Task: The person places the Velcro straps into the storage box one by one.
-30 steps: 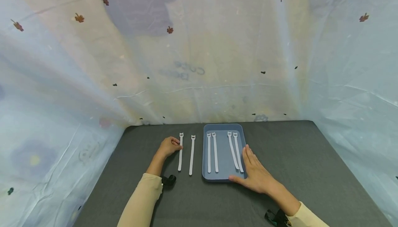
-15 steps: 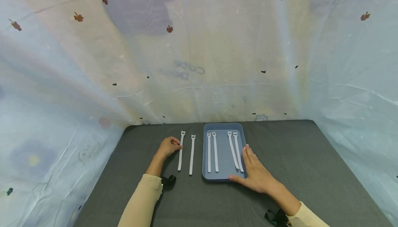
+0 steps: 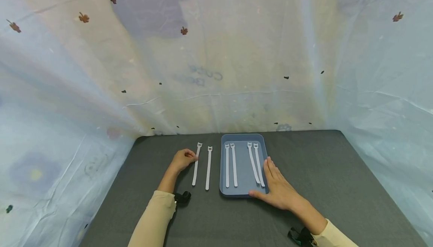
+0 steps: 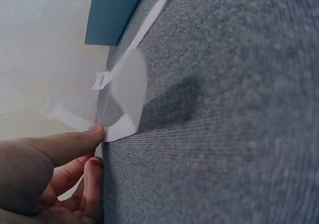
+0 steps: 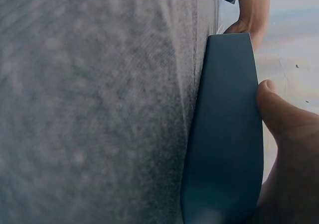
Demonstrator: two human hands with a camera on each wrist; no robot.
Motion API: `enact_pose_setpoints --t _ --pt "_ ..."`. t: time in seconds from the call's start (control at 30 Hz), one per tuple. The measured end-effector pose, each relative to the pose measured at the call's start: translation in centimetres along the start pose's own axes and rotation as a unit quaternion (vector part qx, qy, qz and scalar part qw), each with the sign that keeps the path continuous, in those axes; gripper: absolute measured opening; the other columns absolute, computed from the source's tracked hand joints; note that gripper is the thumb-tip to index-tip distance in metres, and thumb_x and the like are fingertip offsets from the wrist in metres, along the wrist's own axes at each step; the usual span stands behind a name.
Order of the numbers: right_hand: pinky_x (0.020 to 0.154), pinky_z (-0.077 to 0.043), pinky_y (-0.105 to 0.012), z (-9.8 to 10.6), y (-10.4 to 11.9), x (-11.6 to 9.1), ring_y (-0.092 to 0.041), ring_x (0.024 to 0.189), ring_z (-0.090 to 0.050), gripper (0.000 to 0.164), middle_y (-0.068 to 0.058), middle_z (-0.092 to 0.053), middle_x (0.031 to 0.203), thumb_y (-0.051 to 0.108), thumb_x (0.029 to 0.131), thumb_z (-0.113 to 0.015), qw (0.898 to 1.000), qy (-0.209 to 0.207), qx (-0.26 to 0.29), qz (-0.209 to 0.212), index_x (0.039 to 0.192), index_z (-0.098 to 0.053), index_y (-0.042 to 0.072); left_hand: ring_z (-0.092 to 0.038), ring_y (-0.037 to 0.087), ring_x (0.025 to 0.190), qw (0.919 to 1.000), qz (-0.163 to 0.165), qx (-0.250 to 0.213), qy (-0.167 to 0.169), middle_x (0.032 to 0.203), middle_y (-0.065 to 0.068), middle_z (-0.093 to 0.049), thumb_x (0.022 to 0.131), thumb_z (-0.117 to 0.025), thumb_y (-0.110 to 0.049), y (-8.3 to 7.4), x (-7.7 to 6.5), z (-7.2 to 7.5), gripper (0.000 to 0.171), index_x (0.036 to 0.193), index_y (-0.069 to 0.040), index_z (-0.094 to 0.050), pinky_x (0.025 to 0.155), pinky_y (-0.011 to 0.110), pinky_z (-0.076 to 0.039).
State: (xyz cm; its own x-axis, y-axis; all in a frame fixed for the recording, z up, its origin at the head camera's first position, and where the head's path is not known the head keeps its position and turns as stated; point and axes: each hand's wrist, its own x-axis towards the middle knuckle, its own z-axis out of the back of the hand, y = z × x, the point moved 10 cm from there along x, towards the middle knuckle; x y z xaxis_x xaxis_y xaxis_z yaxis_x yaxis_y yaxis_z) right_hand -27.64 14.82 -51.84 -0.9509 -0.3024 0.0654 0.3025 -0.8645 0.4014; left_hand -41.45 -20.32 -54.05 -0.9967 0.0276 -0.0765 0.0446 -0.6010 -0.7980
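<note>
My left hand (image 3: 182, 160) pinches a white slotted-head cable tie (image 3: 195, 173) between thumb and fingers, left of the tray. In the left wrist view this cable tie (image 4: 122, 132) bends up off the cloth and casts a shadow. A second white cable tie (image 3: 208, 168) lies just to its right. Inside the blue-grey tray (image 3: 241, 168) are a left pair of cable ties (image 3: 227, 166) and a slanted right pair (image 3: 253, 164). My right hand (image 3: 279, 190) rests against the tray's right side, fingers straight, thumb at the front rim; the right wrist view shows the tray's outer wall (image 5: 224, 124).
Dark grey cloth (image 3: 338, 187) covers the table. A pale patterned sheet (image 3: 236, 70) hangs behind the table and along both sides. Black straps sit on both wrists, the left strap (image 3: 182, 197) near the cable ties.
The head of the cable tie in my left hand has swung slightly right, so the tie now slants. My right hand and the tray stay in place.
</note>
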Motion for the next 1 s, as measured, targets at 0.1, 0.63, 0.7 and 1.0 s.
enact_pose_setpoints --t 0.1,0.63,0.7,1.0 --pt "0.118 -0.017 -0.052 0.1 0.0 0.0 -0.033 0.148 -0.004 0.121 -0.011 0.011 0.161 0.083 0.074 -0.049 1.000 0.000 0.000 0.000 0.153 0.005 0.007 -0.054 0.017 0.074 1.0000 0.002 -0.007 0.004 0.083 0.005 -0.062 0.084 -0.075 -0.022 0.3 0.1 0.0 0.018 0.090 -0.008 -0.066 0.064 0.028 -0.043" --pt "0.118 -0.016 -0.052 0.0 0.0 0.1 -0.031 0.149 -0.002 0.122 -0.010 0.012 0.161 0.083 0.074 -0.049 1.000 -0.003 0.001 0.004 0.153 0.004 0.008 -0.058 0.019 0.091 0.9963 0.007 -0.065 0.057 0.102 0.004 -0.064 0.088 -0.070 -0.034 1.8 0.4 -0.2 0.025 0.102 -0.014 -0.064 0.078 0.032 -0.047" --pt "0.118 -0.016 -0.052 -0.1 0.0 0.1 -0.032 0.149 -0.003 0.121 -0.011 0.012 0.161 0.083 0.074 -0.049 1.000 -0.003 0.000 0.004 0.153 0.005 0.009 -0.061 0.020 0.095 0.9960 0.009 -0.066 0.060 0.106 0.005 -0.065 0.088 -0.069 -0.035 1.8 0.3 -0.1 0.027 0.103 -0.014 -0.064 0.082 0.035 -0.049" --pt "0.118 -0.017 -0.052 -0.1 0.0 0.1 -0.031 0.149 -0.002 0.122 -0.010 0.012 0.160 0.084 0.074 -0.048 1.000 0.001 -0.003 0.001 0.153 0.005 0.008 -0.066 0.021 0.094 0.9931 0.016 -0.101 0.057 0.107 0.011 -0.066 0.090 -0.068 -0.028 0.9 -0.4 0.3 0.026 0.106 -0.008 -0.063 0.084 0.036 -0.055"
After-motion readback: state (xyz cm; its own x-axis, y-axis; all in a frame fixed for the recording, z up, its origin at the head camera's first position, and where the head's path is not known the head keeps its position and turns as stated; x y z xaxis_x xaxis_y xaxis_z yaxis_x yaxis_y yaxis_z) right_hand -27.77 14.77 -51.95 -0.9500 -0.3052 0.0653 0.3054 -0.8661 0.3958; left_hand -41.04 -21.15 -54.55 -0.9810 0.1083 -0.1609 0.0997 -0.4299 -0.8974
